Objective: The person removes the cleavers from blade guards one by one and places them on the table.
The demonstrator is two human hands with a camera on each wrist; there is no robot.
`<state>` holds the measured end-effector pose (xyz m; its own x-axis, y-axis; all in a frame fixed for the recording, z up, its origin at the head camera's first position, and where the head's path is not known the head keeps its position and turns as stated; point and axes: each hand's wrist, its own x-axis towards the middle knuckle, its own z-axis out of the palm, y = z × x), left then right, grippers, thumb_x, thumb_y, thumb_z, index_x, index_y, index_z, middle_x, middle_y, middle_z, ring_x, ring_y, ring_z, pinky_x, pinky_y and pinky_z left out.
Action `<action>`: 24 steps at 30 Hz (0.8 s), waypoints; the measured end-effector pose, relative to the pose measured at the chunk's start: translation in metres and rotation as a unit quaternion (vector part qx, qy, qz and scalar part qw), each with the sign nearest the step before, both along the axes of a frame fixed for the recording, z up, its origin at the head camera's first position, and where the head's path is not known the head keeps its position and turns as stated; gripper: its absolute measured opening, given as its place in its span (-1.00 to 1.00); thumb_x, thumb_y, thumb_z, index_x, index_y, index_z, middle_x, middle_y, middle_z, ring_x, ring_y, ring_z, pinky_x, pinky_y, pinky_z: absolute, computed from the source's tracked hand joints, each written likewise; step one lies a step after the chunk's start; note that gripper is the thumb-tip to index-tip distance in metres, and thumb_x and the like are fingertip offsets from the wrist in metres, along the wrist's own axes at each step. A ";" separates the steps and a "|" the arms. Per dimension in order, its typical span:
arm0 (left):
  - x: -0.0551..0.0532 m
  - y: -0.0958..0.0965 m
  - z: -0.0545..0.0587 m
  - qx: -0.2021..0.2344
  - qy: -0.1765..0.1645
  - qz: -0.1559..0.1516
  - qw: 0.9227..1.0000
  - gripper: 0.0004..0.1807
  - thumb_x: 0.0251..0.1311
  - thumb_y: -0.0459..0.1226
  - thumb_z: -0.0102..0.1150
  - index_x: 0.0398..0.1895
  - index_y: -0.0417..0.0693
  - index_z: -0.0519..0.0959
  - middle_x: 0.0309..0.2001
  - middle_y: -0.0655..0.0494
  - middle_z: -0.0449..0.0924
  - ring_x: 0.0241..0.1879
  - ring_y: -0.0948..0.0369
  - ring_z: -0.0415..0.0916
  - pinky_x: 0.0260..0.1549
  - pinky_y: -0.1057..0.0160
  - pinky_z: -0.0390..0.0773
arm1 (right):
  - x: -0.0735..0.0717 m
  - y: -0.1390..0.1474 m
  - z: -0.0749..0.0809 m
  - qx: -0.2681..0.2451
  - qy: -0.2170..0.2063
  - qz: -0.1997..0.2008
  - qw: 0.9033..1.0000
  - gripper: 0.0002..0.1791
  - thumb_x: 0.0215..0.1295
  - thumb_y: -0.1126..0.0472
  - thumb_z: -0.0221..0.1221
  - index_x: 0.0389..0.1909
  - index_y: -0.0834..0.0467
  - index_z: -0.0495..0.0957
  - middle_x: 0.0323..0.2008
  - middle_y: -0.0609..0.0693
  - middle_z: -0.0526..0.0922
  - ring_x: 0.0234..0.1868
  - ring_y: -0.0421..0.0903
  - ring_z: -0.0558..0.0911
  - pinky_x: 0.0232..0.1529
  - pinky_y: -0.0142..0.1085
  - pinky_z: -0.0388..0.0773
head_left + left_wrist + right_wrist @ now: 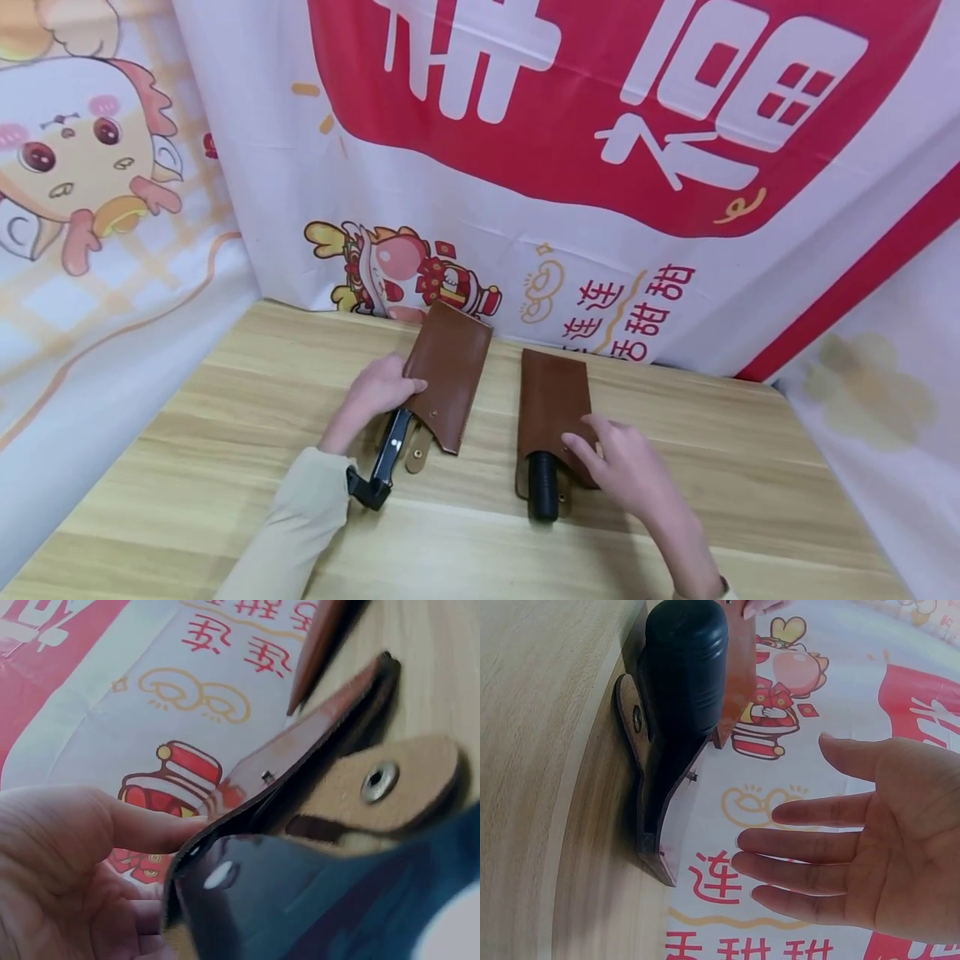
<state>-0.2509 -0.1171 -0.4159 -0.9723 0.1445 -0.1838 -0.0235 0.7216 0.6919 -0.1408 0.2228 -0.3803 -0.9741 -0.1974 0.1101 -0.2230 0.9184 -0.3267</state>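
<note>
Two brown leather knife sheaths lie on the table, each with a black knife handle sticking out of its near end. At the left sheath (452, 358), my left hand (380, 387) pinches the left edge, thumb on top and the other fingers partly hidden. Its riveted handle (391, 450) points toward me, beside a loose strap with a metal snap (380, 782). My right hand (622, 462) hovers by the right sheath (555, 392); in the right wrist view its fingers are straight and apart from the leather. A ribbed, rounded handle (686, 667) protrudes from that sheath. The blades are hidden.
The wood-grain table (450, 550) ends at the back against a printed cloth (262, 167) with red and white lettering. Another patterned cloth (112, 300) hangs on the left. The left sheath's far end reaches the back cloth.
</note>
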 end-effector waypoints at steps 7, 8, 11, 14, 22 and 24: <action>0.000 0.009 -0.001 0.090 0.019 0.033 0.995 -0.71 0.35 -0.18 0.30 -0.26 -0.24 0.49 -0.36 -0.06 0.51 -0.39 0.07 0.45 -0.43 0.21 0.43 | 0.001 0.000 0.003 -0.005 -0.007 0.001 1.000 -0.43 0.52 -0.07 0.19 0.17 0.39 0.58 0.06 0.29 0.70 0.07 0.23 0.69 0.10 0.13 0.61; 0.000 0.011 -0.002 0.110 0.016 0.038 0.993 -0.72 0.36 -0.18 0.29 -0.27 -0.23 0.48 -0.36 -0.06 0.49 -0.40 0.08 0.45 -0.44 0.21 0.44 | 0.001 0.000 0.003 -0.005 -0.008 0.001 1.000 -0.43 0.53 -0.07 0.19 0.17 0.40 0.58 0.06 0.30 0.70 0.07 0.23 0.69 0.10 0.12 0.61; 0.002 0.016 -0.004 0.171 -0.003 0.060 0.983 -0.72 0.39 -0.18 0.26 -0.26 -0.22 0.44 -0.37 -0.02 0.45 -0.43 0.12 0.44 -0.46 0.22 0.48 | 0.001 -0.001 0.003 -0.004 -0.009 0.003 1.000 -0.44 0.53 -0.06 0.20 0.17 0.39 0.58 0.06 0.29 0.70 0.07 0.22 0.69 0.11 0.12 0.61; 0.004 0.019 -0.005 0.229 -0.028 0.075 0.970 -0.71 0.41 -0.20 0.25 -0.24 -0.21 0.39 -0.39 0.02 0.40 -0.47 0.17 0.40 -0.47 0.22 0.51 | 0.001 -0.003 0.002 -0.003 -0.006 0.007 1.000 -0.46 0.53 -0.05 0.20 0.15 0.38 0.59 0.03 0.28 0.71 0.06 0.21 0.70 0.10 0.11 0.62; 0.007 0.036 -0.005 0.320 -0.101 0.079 0.939 -0.57 0.43 -0.20 0.25 0.06 -0.30 0.31 -0.10 -0.07 0.33 -0.30 0.16 0.47 -0.36 0.27 0.63 | 0.004 -0.016 -0.003 -0.024 -0.014 0.021 0.999 -0.56 0.52 -0.05 0.20 0.05 0.26 0.65 -0.15 0.10 0.76 -0.10 0.09 0.74 -0.01 0.04 0.67; 0.008 0.041 -0.006 0.342 -0.112 0.081 0.930 -0.58 0.43 -0.22 0.26 0.06 -0.31 0.29 -0.06 -0.09 0.34 -0.25 0.15 0.51 -0.29 0.23 0.68 | 0.004 -0.019 -0.006 -0.029 -0.016 0.027 0.999 -0.58 0.53 -0.05 0.19 0.04 0.25 0.66 -0.18 0.07 0.76 -0.11 0.07 0.74 -0.02 0.03 0.67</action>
<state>-0.2432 -0.0764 -0.4223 -0.9396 0.1578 -0.3038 -0.2926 0.0901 0.9520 -0.1369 0.2037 -0.3862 -0.9654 -0.2437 0.0929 -0.2605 0.8845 -0.3869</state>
